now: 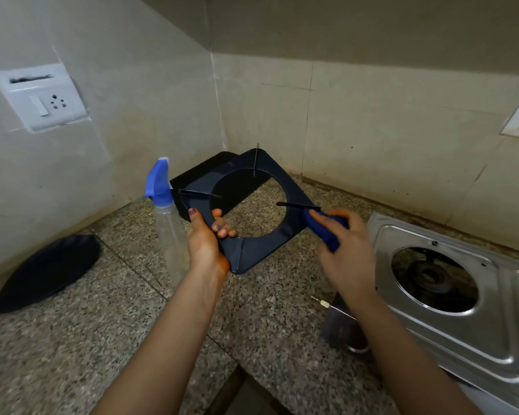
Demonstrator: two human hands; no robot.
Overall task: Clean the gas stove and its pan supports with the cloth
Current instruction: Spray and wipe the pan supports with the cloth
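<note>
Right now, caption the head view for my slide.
Left hand holds a dark pan support while the right hand presses a blue cloth to it, beside the gas stove.

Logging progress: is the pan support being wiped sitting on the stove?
No, the left hand holds the pan support above the counter, beside the stove, with the cloth against it.

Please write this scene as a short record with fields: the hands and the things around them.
left hand: grips the black pan support by its near edge
right hand: holds the blue cloth against the support's right side
second support: lies behind, in the corner
spray bottle: stands on the counter, beside the left hand
plate: on the counter, far left
stove: at right, burner uncovered
</note>
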